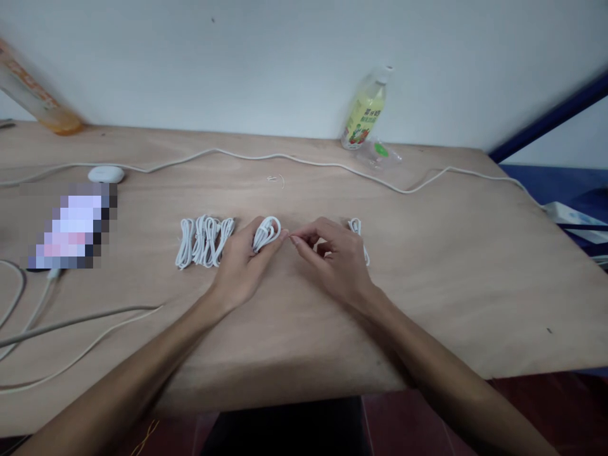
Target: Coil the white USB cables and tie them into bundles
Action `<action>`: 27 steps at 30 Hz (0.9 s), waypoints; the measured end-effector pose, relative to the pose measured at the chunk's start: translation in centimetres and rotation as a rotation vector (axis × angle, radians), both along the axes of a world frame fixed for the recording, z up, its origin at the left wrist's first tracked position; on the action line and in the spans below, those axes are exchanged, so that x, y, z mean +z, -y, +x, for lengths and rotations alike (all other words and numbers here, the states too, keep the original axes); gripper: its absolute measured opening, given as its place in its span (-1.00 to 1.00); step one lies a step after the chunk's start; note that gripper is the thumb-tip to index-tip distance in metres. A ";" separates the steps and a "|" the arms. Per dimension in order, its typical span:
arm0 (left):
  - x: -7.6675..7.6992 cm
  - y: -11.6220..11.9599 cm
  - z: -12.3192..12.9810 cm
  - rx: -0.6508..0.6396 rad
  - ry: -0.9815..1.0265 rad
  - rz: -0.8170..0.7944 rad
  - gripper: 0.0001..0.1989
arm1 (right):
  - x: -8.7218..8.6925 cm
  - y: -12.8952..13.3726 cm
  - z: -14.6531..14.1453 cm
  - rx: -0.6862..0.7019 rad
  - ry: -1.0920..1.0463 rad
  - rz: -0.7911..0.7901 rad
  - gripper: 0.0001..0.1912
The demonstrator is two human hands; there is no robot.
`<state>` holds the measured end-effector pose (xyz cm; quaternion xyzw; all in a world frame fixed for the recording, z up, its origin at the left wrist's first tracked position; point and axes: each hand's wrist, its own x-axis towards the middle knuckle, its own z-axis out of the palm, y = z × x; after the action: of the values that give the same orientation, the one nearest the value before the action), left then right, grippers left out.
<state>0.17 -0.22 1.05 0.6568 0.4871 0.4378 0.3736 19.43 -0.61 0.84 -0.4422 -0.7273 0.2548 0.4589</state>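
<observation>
Both hands [289,253] pinch a coiled white cable [266,233] on the table [427,285].

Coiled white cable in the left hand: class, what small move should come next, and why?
Probably set the coiled white cable down beside the row of finished coils. The left hand grips it already looped, the right hand pinches at its end, and the bundled coils lie just to its left on the wooden table.

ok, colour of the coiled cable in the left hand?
White, clearest in the head view: coiled cable held by the left hand.
</observation>
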 end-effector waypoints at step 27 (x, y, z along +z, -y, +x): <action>-0.8 0.0 0.4 0.019 -0.083 0.076 -0.78 | -1.0 -0.2 -0.2 -0.045 0.258 0.369 -0.80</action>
<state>0.59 -0.24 0.26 0.6836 0.4914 0.4318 0.3238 19.21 -0.44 -0.20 -0.3958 -0.8042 0.0486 0.4407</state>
